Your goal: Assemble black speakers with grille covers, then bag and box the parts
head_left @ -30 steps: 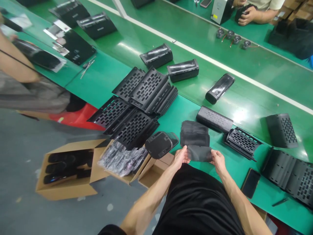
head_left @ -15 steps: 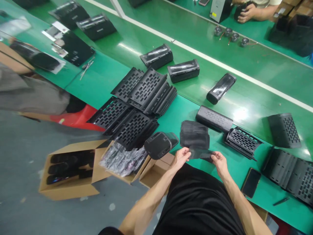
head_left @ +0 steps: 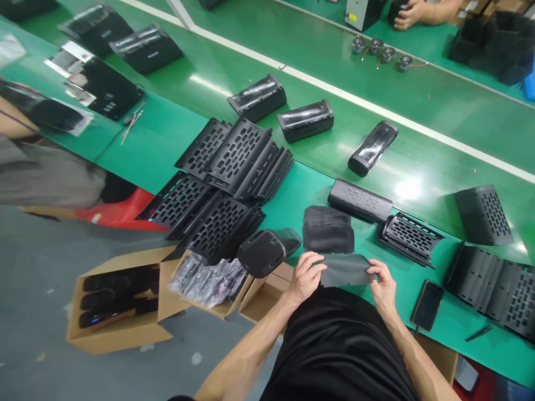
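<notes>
Between my hands a thin dark mesh sheet (head_left: 348, 269) is stretched out at the table's near edge. My left hand (head_left: 308, 276) pinches its left end, and my right hand (head_left: 382, 279) pinches its right end. Just beyond lies a stack of similar dark sheets (head_left: 328, 229). To the left of my left hand rests a black speaker housing (head_left: 267, 252), its rounded end facing me. Perforated black grille covers (head_left: 412, 238) sit beyond my right hand, beside a closed black perforated case (head_left: 359, 199).
More grille covers (head_left: 238, 153) are piled at left. Several black housings (head_left: 307, 120) stand on the green surface beyond. Open cartons (head_left: 121, 301) are at lower left. A phone (head_left: 427, 305) and a pen (head_left: 478, 333) lie at right. A co-worker's hand (head_left: 409, 14) shows at top right.
The sheet in my hands has turned from nearly edge-on to showing its broad face. My left fingers now lie over its end. The whole view has shifted slightly.
</notes>
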The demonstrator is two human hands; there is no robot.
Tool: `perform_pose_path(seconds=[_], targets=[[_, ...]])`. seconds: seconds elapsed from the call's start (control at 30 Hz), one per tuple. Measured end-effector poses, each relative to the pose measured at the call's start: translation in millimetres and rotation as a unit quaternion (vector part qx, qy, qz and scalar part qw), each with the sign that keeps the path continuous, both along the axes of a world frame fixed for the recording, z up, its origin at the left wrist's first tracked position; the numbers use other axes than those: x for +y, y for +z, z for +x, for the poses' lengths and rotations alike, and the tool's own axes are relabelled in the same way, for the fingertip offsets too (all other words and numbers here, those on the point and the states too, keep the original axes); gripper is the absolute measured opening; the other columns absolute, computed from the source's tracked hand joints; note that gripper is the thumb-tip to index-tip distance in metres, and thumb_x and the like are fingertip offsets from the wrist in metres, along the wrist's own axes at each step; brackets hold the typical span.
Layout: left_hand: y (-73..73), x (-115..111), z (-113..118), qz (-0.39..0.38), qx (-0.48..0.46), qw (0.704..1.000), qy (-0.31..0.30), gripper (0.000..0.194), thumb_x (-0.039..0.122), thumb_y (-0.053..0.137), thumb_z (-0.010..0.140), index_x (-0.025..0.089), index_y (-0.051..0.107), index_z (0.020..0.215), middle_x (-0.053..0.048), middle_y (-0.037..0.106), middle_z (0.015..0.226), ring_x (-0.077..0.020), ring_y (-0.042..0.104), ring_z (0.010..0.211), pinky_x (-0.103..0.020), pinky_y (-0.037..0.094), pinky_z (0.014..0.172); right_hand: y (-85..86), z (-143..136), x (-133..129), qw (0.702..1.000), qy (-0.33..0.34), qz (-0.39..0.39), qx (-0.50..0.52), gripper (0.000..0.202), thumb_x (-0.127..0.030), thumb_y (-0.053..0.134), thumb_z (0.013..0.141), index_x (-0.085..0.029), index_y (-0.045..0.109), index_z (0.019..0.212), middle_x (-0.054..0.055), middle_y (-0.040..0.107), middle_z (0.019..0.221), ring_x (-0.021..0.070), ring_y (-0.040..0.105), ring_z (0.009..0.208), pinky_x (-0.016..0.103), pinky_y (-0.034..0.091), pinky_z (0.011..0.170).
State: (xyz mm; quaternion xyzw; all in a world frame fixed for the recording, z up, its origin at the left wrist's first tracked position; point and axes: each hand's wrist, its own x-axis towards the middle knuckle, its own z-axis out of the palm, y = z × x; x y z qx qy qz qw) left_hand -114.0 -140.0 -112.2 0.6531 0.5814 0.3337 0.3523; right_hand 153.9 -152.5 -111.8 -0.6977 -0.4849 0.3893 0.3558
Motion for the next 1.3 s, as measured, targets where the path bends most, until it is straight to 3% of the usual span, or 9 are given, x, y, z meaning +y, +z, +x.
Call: perform_pose_path(seconds=[0.17, 0.27, 0.4, 0.53, 0.77, 0.93, 1.03, 1.17, 1.3], targets=[[14.4, 10.4, 7.7, 0.0, -0.029, 0.999, -0.017, 0.021, 0.023, 0.058, 0.091, 0.027, 0.078, 0.087, -0.012, 0.077, 0.105, -0.029, 0.063, 0.112, -0.052, 0.053, 0.102, 9.9, 1.8, -8.4, 0.999, -0.047, -0.003, 0.012, 0.03, -0.053, 0.066, 0.085, -0.024, 0.068, 0.08, 0.013, 0.071, 0.119, 0.0321, 0.065, 0.116, 0.049, 0.05, 0.1], [25.8, 23.6, 22.3, -0.018, -0.089, 0.994, -0.056, 0.016, 0.028, 0.06, 0.092, 0.025, 0.076, 0.088, -0.01, 0.075, 0.092, -0.0263, 0.066, 0.097, -0.042, 0.055, 0.091, 27.6, 9.3, -11.3, 0.996, -0.088, 0.004, 0.013, 0.027, -0.051, 0.065, 0.087, -0.024, 0.068, 0.085, 0.013, 0.072, 0.118, 0.0303, 0.067, 0.112, 0.046, 0.052, 0.097], [41.7, 59.8, 61.2, -0.115, -0.103, 0.986, -0.06, 0.025, 0.037, 0.058, 0.095, 0.022, 0.07, 0.079, -0.002, 0.065, 0.069, -0.0172, 0.06, 0.066, -0.028, 0.048, 0.067, 57.3, 37.2, 2.5, 0.986, -0.168, 0.001, -0.014, 0.032, -0.054, 0.07, 0.085, -0.022, 0.07, 0.092, 0.008, 0.074, 0.094, 0.0259, 0.068, 0.088, 0.039, 0.055, 0.084], [55.8, 110.6, 117.3, -0.179, -0.065, 0.977, -0.097, 0.023, 0.036, 0.057, 0.094, 0.022, 0.068, 0.079, 0.002, 0.062, 0.061, -0.0149, 0.057, 0.06, -0.025, 0.039, 0.061, 76.6, 82.3, 38.3, 0.978, -0.205, -0.028, -0.006, 0.042, -0.06, 0.073, 0.079, -0.02, 0.07, 0.091, 0.005, 0.073, 0.083, 0.0232, 0.065, 0.077, 0.034, 0.053, 0.074], [63.5, 162.5, 192.0, -0.123, 0.184, 0.96, -0.171, 0.019, 0.032, 0.053, 0.099, 0.022, 0.07, 0.097, -0.01, 0.077, 0.094, -0.0251, 0.072, 0.084, -0.03, 0.042, 0.074, 51.7, 143.5, 85.4, 0.961, -0.24, -0.074, -0.113, 0.049, -0.068, 0.068, 0.07, -0.022, 0.066, 0.085, 0.003, 0.068, 0.069, 0.0227, 0.062, 0.065, 0.035, 0.049, 0.066], [62.3, 162.1, 196.5, -0.147, 0.235, 0.943, -0.183, 0.022, 0.035, 0.052, 0.101, 0.021, 0.069, 0.101, -0.012, 0.076, 0.092, -0.0283, 0.073, 0.085, -0.032, 0.042, 0.075, 23.5, 161.8, 89.5, 0.954, -0.253, -0.063, -0.147, 0.063, -0.064, 0.073, 0.064, -0.018, 0.068, 0.106, 0.012, 0.071, 0.101, 0.0269, 0.066, 0.082, 0.041, 0.053, 0.079], [61.9, 157.9, 188.4, -0.173, 0.227, 0.944, -0.167, 0.019, 0.037, 0.055, 0.1, 0.024, 0.069, 0.103, -0.008, 0.076, 0.087, -0.0267, 0.072, 0.084, -0.031, 0.04, 0.073, 19.1, 165.9, 92.3, 0.966, -0.231, -0.026, -0.115, 0.053, -0.063, 0.071, 0.07, -0.019, 0.072, 0.1, 0.013, 0.069, 0.106, 0.027, 0.065, 0.087, 0.042, 0.052, 0.082], [63.3, 150.4, 173.4, -0.173, 0.159, 0.965, -0.119, 0.015, 0.036, 0.06, 0.096, 0.026, 0.07, 0.1, -0.002, 0.075, 0.082, -0.0216, 0.07, 0.08, -0.028, 0.04, 0.07, 32.8, 167.9, 95.1, 0.977, -0.209, -0.003, -0.045, 0.045, -0.065, 0.073, 0.071, -0.022, 0.068, 0.083, 0.008, 0.07, 0.093, 0.0253, 0.063, 0.086, 0.036, 0.051, 0.073], [73.5, 147.8, 153.9, -0.145, 0.036, 0.988, -0.032, 0.017, 0.038, 0.063, 0.092, 0.024, 0.07, 0.1, -0.003, 0.075, 0.088, -0.018, 0.066, 0.076, -0.029, 0.047, 0.074, 63.5, 166.6, 90.2, 0.97, -0.209, -0.009, 0.123, 0.047, -0.061, 0.083, 0.068, -0.024, 0.061, 0.086, -0.004, 0.057, 0.065, 0.0143, 0.049, 0.058, 0.026, 0.041, 0.054]])
